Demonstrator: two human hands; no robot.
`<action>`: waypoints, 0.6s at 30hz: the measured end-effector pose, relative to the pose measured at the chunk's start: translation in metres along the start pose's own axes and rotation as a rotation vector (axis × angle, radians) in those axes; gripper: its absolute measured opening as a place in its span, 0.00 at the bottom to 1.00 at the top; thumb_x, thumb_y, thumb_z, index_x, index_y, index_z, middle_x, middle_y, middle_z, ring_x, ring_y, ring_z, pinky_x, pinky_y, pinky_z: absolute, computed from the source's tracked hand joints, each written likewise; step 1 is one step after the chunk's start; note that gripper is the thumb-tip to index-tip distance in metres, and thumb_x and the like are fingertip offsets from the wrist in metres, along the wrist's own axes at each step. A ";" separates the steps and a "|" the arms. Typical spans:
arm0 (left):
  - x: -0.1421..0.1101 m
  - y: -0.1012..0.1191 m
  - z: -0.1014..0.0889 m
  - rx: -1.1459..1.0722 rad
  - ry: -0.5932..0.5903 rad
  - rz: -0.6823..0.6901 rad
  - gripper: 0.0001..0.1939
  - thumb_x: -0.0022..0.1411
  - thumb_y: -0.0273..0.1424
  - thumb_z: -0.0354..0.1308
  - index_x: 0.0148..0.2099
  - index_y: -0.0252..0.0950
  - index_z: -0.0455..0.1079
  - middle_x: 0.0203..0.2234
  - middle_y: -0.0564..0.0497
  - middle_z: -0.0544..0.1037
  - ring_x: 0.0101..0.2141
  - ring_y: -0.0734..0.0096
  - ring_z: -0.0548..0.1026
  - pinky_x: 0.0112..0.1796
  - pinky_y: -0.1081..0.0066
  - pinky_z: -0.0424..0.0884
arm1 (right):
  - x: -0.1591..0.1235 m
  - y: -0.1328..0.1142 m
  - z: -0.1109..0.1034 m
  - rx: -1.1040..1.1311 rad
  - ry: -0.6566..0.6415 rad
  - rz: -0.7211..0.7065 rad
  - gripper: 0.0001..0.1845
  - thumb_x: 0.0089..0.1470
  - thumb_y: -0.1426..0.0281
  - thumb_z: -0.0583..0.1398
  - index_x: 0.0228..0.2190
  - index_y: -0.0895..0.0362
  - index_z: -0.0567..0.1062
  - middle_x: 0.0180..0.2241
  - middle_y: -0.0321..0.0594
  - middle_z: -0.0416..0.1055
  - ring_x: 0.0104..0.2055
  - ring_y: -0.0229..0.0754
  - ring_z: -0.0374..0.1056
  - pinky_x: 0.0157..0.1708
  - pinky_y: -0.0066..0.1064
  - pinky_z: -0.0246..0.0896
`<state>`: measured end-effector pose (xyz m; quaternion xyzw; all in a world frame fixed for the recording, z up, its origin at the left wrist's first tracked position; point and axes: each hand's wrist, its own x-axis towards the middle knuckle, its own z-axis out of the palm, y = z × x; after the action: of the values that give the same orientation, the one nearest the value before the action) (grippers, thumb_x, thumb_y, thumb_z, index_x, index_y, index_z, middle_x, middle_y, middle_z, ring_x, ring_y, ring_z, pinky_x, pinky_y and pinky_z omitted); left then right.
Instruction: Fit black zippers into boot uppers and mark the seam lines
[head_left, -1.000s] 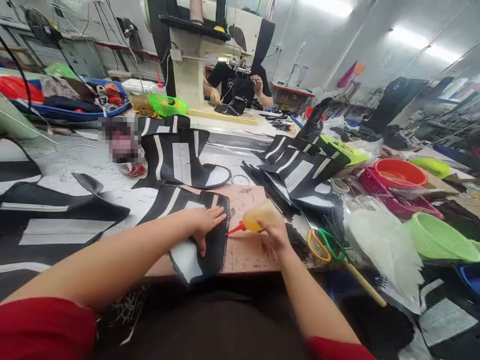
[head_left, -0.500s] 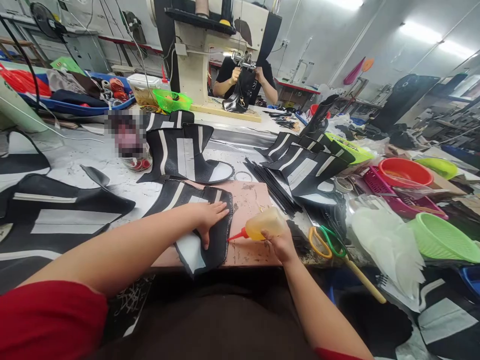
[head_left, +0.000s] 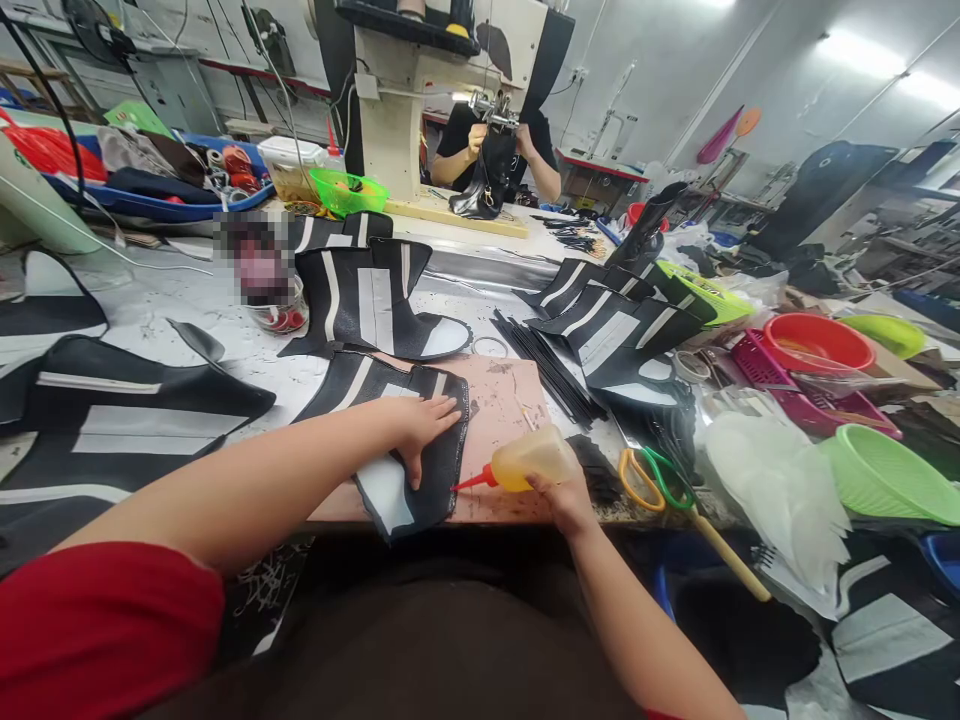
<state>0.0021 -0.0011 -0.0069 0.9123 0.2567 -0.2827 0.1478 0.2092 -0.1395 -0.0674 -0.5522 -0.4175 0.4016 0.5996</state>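
Flat on the black boot upper [head_left: 442, 470], my left hand [head_left: 421, 428] lies with its fingers stretched out. White strips and a pale patch show on that piece; part of it is hidden beneath my hand and forearm. In my right hand [head_left: 568, 497] is a squeeze bottle [head_left: 534, 458] of yellowish liquid, tilted on its side. Its red nozzle points left, and the tip is at the right edge of the upper. Under the upper is a pinkish board [head_left: 502, 400] at the table's near edge.
Scissors [head_left: 651, 480] with orange and green handles lie right of the bottle. Black strips [head_left: 551, 370] and more boot uppers [head_left: 375, 300] lie beyond. Baskets [head_left: 889, 475] crowd the right side. Across the table, a person [head_left: 506, 150] works at a sewing machine [head_left: 386, 120].
The nozzle tip has moved slightly toward me along the upper's right edge, with the bottle. My left hand stays in place on the upper. The whole view has shifted a little.
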 end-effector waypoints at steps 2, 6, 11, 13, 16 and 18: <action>0.000 -0.002 0.001 0.013 -0.001 0.000 0.68 0.25 0.45 0.68 0.64 0.29 0.37 0.62 0.35 0.36 0.61 0.50 0.39 0.57 0.56 0.46 | 0.009 0.001 0.001 -0.013 0.062 -0.015 0.39 0.27 0.60 0.69 0.43 0.58 0.66 0.39 0.44 0.70 0.40 0.48 0.68 0.42 0.43 0.64; -0.007 -0.004 0.001 0.051 0.071 0.050 0.67 0.29 0.47 0.67 0.64 0.27 0.36 0.62 0.35 0.36 0.62 0.51 0.39 0.58 0.57 0.45 | 0.030 -0.006 0.011 -0.028 0.183 -0.081 0.36 0.27 0.62 0.69 0.40 0.58 0.63 0.39 0.43 0.68 0.41 0.46 0.67 0.44 0.43 0.63; -0.031 0.013 -0.008 0.165 0.186 -0.071 0.53 0.37 0.52 0.63 0.59 0.25 0.54 0.58 0.30 0.54 0.57 0.47 0.55 0.52 0.59 0.58 | 0.042 -0.022 0.020 0.114 0.330 -0.177 0.36 0.30 0.64 0.69 0.42 0.58 0.61 0.41 0.44 0.67 0.42 0.45 0.66 0.42 0.40 0.64; -0.042 0.024 -0.012 0.183 0.098 -0.227 0.39 0.43 0.55 0.58 0.47 0.27 0.70 0.44 0.32 0.72 0.44 0.46 0.70 0.41 0.58 0.67 | 0.039 -0.026 0.017 0.231 0.338 -0.160 0.35 0.31 0.64 0.68 0.43 0.57 0.63 0.42 0.43 0.67 0.42 0.45 0.66 0.40 0.40 0.66; -0.056 0.039 -0.014 0.191 0.005 -0.267 0.24 0.47 0.50 0.57 0.32 0.32 0.76 0.26 0.40 0.77 0.27 0.55 0.74 0.30 0.63 0.68 | 0.028 -0.031 0.003 0.402 0.312 -0.117 0.30 0.34 0.63 0.67 0.42 0.55 0.66 0.41 0.40 0.69 0.40 0.42 0.68 0.34 0.35 0.68; -0.066 0.046 -0.015 0.210 0.017 -0.215 0.15 0.46 0.42 0.61 0.33 0.36 0.75 0.26 0.45 0.77 0.27 0.60 0.74 0.28 0.67 0.67 | 0.021 -0.034 -0.014 0.491 0.324 -0.118 0.28 0.34 0.62 0.67 0.40 0.54 0.69 0.39 0.38 0.71 0.37 0.40 0.69 0.30 0.30 0.68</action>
<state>-0.0124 -0.0576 0.0499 0.8924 0.3232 -0.3143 0.0181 0.2298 -0.1268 -0.0329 -0.4221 -0.2381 0.3618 0.7964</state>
